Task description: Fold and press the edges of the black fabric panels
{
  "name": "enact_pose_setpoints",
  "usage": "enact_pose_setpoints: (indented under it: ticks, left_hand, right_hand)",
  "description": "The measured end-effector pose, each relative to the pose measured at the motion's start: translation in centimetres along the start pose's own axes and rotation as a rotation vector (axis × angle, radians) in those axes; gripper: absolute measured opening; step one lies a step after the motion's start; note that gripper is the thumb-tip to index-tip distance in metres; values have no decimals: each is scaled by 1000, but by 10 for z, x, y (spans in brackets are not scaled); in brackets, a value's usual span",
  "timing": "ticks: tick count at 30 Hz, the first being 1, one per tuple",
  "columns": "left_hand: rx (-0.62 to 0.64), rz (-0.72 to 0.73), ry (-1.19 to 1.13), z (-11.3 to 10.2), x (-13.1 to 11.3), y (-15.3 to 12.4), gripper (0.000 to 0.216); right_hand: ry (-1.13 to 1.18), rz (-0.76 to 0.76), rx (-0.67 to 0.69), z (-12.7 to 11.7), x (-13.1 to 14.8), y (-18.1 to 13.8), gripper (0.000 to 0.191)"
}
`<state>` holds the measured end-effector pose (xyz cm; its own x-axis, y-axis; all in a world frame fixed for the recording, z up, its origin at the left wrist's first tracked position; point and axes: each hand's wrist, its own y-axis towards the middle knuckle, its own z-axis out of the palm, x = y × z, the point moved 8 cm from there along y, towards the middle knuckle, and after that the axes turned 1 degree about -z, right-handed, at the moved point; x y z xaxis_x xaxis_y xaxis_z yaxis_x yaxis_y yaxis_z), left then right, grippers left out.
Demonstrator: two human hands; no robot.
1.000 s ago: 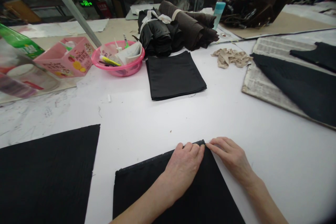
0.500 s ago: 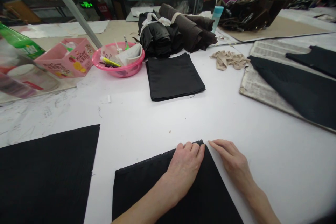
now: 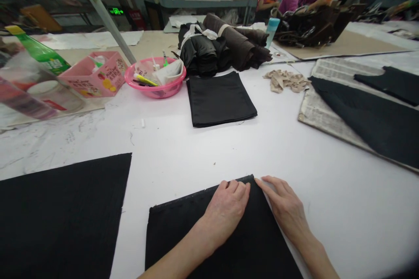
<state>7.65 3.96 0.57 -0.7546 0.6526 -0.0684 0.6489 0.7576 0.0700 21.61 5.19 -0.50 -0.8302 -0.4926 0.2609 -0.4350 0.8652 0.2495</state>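
In front of me a black fabric piece (image 3: 183, 231) lies flat on the white table, a narrow strip along its far edge looking folded or seamed. My left hand (image 3: 227, 205) rests on it near the far right corner, fingers curled together at that edge; the thumb is mostly hidden. Just right of the same corner is my right hand (image 3: 286, 207), its fingers stretched out and a fingertip touching the fabric's edge. To the left lies another large black fabric piece (image 3: 62, 213). Farther back sits a neat stack of black fabric squares (image 3: 222, 98).
A pink basin (image 3: 157, 91) of pens and small tools stands beside a pink box (image 3: 98, 76) and a green bottle (image 3: 46, 54). Dark fabric rolls (image 3: 235, 43), beige scraps (image 3: 286, 81) and a grey board (image 3: 322, 100) bearing dark fabric lie beyond. Two people work at the back.
The view has shifted slightly, so most things sit a little more to the right. My right fingertip has come in against the fabric's corner; my left hand has slid slightly back from it.
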Motion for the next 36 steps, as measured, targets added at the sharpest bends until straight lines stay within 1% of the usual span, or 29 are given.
enact_pose_setpoints:
  ticks: [2, 5, 7, 9, 13, 15, 18, 22, 24, 26, 29, 31, 33, 36]
  left_hand:
    - [-14, 7, 16, 1, -2, -10, 45]
    - [-48, 5, 21, 4, -3, -28, 43]
    - [-79, 2, -3, 5, -4, -41, 39]
    - [-111, 0, -32, 4, -3, -52, 36]
    - [-179, -26, -60, 1, -2, -68, 32]
    - [-193, -40, -72, 0, -1, -73, 32]
    - [-200, -53, -86, -3, -1, -78, 32]
    - [-163, -65, -126, -5, 0, -82, 33]
    - [-152, -77, -165, -4, 2, -84, 34]
    - [-154, -96, -220, -5, 5, -85, 34]
    - [-166, -129, -352, -11, 10, -87, 34]
    - [-205, -161, -468, -21, 16, -86, 37]
    - [-278, -193, -577, -36, 23, -81, 39]
    - [-357, -198, -690, -51, 28, -66, 42]
  right_hand:
    - [43, 22, -25, -2, -1, 2, 37]
    - [107, 49, -82, -8, -1, 10, 25]
    - [120, 49, -97, -11, 2, 17, 17]
    - [108, 28, -60, -11, 5, 27, 13]
    - [90, -24, 108, -5, 6, 45, 1]
    - [91, -44, 164, -5, 8, 53, 7]
    - [78, -74, 209, -9, 14, 60, 13]
    - [59, -96, 206, -20, 26, 55, 10]
    - [94, -52, 208, -25, 26, 49, 7]
    - [177, 41, 222, -27, 21, 42, 5]
    - [318, 151, 238, -29, 19, 34, 12]
    - [385, 185, 239, -33, 25, 32, 15]
    - [417, 224, 235, -37, 33, 30, 15]
    - [419, 257, 223, -45, 48, 28, 15]
